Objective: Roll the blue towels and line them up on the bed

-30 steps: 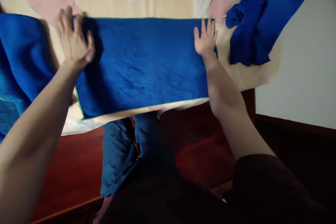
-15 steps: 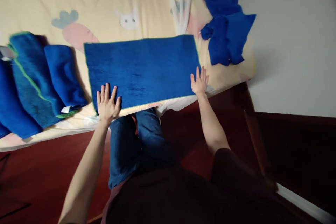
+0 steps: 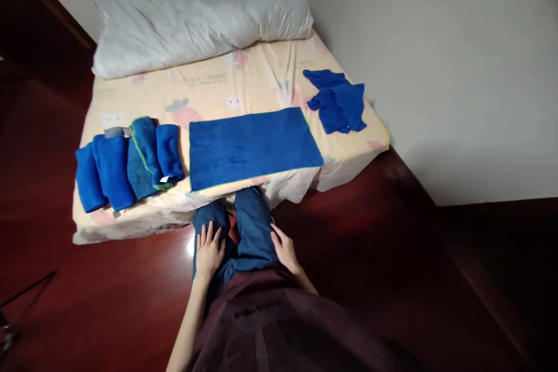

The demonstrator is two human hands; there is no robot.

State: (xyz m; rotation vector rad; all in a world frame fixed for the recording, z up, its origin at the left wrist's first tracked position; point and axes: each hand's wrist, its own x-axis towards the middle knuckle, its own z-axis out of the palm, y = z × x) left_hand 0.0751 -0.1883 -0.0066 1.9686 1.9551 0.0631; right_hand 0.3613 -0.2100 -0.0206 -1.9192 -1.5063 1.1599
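Flat towel [image 3: 255, 147]: blue cloth, short plush pile, matt, with a thin green stitched edge. Folded towels [image 3: 128, 161]: same blue pile cloth, matt; one shows a green edge and a small white tag. Crumpled towel [image 3: 336, 102]: same blue cloth, soft, creased. Sheet [image 3: 226, 78]: thin pale yellow woven cloth, printed with cartoon figures, matt, lightly wrinkled. Pillow [image 3: 196, 6]: white cloth, matt, rumpled. Floor [image 3: 108, 302]: dark red wood, glossy, throws back a bright spot of light by the bed. Wall [image 3: 436, 58]: painted, smooth, matt white. Trousers [image 3: 250, 224]: blue denim-like cloth, matt. Left hand [image 3: 209, 250] and right hand [image 3: 285, 250]: bare skin, resting on the trousers.
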